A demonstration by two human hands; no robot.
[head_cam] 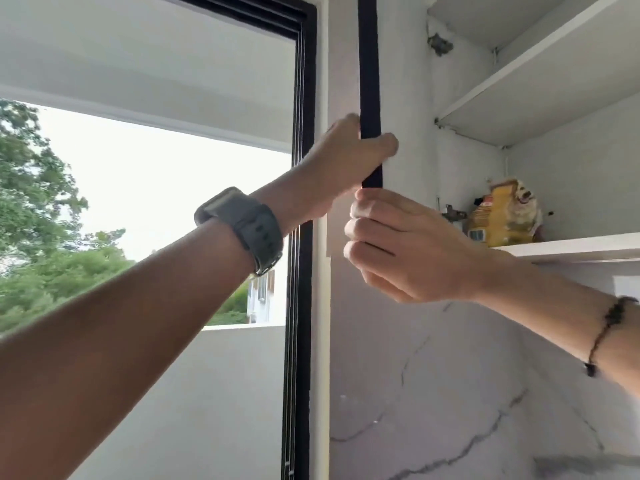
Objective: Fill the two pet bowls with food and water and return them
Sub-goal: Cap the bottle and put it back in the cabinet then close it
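Yellow pet food bag (504, 216), crumpled, animal picture on front, upright on lowest cabinet shelf (571, 249), right of both hands. Left hand (349, 161) wrapped around black edge of open cabinet door (370, 81). Right hand (405, 247) just below, fingers curled onto same edge. Bowls not visible.

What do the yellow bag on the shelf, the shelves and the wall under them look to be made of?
The yellow bag looks like glossy printed plastic film: it is crumpled and shiny. The shelves seem to be white laminated board, flat and matt with square edges. The wall looks like polished marble or a marble-look panel, white with grey veins.
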